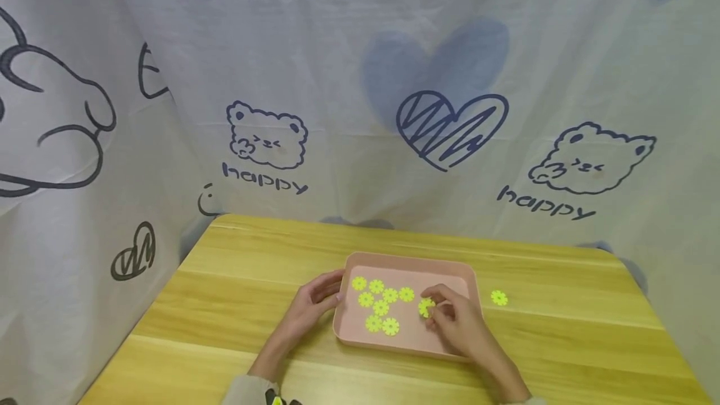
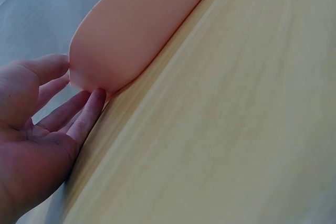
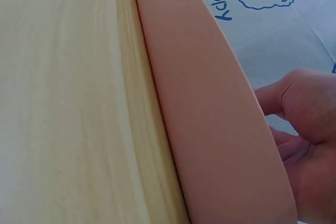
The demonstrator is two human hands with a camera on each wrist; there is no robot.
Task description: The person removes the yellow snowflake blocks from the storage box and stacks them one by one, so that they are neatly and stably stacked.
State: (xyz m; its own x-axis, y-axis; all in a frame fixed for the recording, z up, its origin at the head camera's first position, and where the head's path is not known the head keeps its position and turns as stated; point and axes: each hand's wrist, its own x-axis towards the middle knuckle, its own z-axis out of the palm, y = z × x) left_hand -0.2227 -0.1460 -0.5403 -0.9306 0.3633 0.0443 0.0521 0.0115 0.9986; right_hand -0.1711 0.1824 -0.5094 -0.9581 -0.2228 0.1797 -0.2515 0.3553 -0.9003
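Note:
Inside the shallow pink tray [image 1: 413, 342], on its left half, lie several yellow-green notched plastic discs, shaped like snowflake building discs [image 1: 390, 295]. My left hand [image 1: 315, 300] touches the tray's left end, its fingers loosely extended; the left wrist view shows the fingertips [image 2: 95, 95] against the tray's outer wall [image 2: 131, 30]. Over the tray's right half, my right hand [image 1: 458, 325] pinches one snowflake disc [image 1: 425, 307] between thumb and fingers. In the right wrist view the tray wall [image 3: 210, 108] hides the fingertips and that disc.
One more snowflake disc [image 1: 499, 297] lies on the wooden table [image 1: 568, 330], right of the tray. Behind the table hangs a white cloth [image 1: 349, 161] printed with hearts and bears; another stretch of cloth [image 1: 67, 255] is at the left.

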